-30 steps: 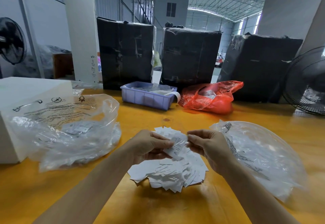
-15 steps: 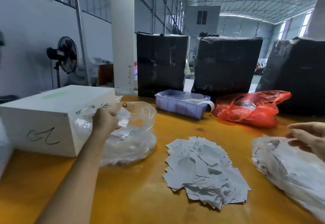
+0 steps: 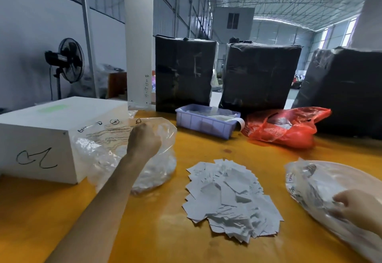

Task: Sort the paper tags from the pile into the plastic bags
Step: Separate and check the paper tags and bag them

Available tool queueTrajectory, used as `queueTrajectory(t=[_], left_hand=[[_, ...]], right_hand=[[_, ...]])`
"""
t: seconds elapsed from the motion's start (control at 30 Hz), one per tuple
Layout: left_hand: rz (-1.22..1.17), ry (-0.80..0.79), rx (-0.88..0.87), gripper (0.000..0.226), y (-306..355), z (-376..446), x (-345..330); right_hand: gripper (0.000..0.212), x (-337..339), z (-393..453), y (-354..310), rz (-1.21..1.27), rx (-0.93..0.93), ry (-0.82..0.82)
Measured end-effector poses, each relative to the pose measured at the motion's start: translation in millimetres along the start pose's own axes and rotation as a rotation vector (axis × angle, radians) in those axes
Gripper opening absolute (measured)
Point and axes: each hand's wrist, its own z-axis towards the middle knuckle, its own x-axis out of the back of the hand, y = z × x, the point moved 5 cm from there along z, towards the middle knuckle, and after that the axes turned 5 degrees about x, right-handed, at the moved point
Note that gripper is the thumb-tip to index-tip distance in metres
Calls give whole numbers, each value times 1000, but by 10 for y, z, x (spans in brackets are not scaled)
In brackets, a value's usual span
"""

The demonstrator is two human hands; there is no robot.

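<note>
**Both hands at the bags, tag pile between**

On the yellow tabletop [image 3: 62, 211], a white box [image 3: 51, 136] is seen at far left. Just beside it lies a clear plastic bag [image 3: 157, 171], into whose mouth the left hand [image 3: 143, 141] is reached with fingers curled; whether anything is pinched in that grip cannot be told. The pile of paper tags [image 3: 229, 196] is spread at centre. At right, a second clear bag [image 3: 322, 182] is touched by the right hand [image 3: 359, 209], its grip state unclear at the frame edge.
</note>
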Motion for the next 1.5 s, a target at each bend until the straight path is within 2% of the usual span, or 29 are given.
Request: queueTrajectory(t=[0.03,0.1,0.17,0.23,0.33,0.4,0.5,0.57,0.63,0.67,0.73,0.8,0.9,0.97,1.07,1.17,1.27,1.5], left_hand=[[-52,-4,-70,31,142,-56,-59],[-110,-40,-197,36,415,-239,-196],[-170,-115,-268,34,585,-426,-398],[-212,-233,-315,31,710,-654,-627],[-205,-359,-410,28,822,-964,-934],[-193,-395,-443,28,840,-1081,-1060],[-219,-400,-445,27,851,-1147,-1117],[-278,-389,-434,24,874,-1151,-1105],[-356,-385,-408,21,897,-1151,-1080],[-397,-391,-394,20,911,-1155,-1068],[-481,-430,-365,16,944,-1173,-1056],[-582,-549,-308,22,993,-1227,-1061],[-837,-830,-88,58,1051,-1341,-1103],[-906,-926,-1,65,1063,-1374,-1118],[-866,-912,27,48,1003,-1366,-1130],[-818,-910,84,29,922,-1350,-1171],[-803,-935,108,25,877,-1296,-1176],[-648,-1077,48,14,835,-1269,-1164]], right_hand=[[12,66,-11,-38,50,23,21],[25,192,-74,-87,86,-42,83],[16,237,-117,-81,142,-57,129],[7,308,-165,-123,104,-69,168],[10,400,-189,-77,160,-125,257],[6,444,-204,-68,237,-142,302],[20,456,-177,-28,294,-125,336],[21,535,-200,-70,456,-88,430],[15,649,-224,-157,842,-70,476],[12,689,-238,-241,1102,-65,435],[14,714,-290,-509,1534,-13,228],[17,691,-371,-842,1689,48,3],[13,480,-518,-1309,1642,112,-230],[18,298,-607,-1533,1545,151,-321],[19,100,-670,-1693,1492,164,-363],[20,26,-680,-1732,1563,125,-378],[32,16,-653,-1664,1525,45,-366],[21,-6,-689,-1666,1449,76,-415]])
